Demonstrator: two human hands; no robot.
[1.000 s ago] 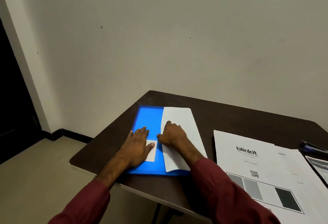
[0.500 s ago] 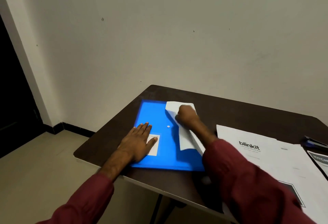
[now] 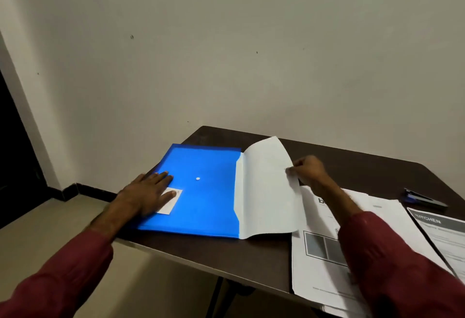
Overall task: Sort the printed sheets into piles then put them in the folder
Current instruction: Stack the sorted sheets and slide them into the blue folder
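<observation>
Dark table [image 3: 251, 254], bare wall. Pinching flap [image 3: 266, 191] edge with fingers of right hand [image 3: 308, 170]; pressing folder [image 3: 208, 204] flat with left hand [image 3: 143, 193], fingers straight, together. Swung flap from shut to wide open. Probably loading next: printed sheets [image 3: 314, 275] just right of pinch.

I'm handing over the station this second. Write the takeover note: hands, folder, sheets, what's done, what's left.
Left hand: flat on the blue plastic folder, over its white label.
Right hand: pinches the edge of the folder's pale flap, held open to the right.
White printed sheets lie on the dark table under the right arm, a grey-headed KITCHEN sheet beside them.
Done: folder open.
Left: sheets into the folder.
</observation>
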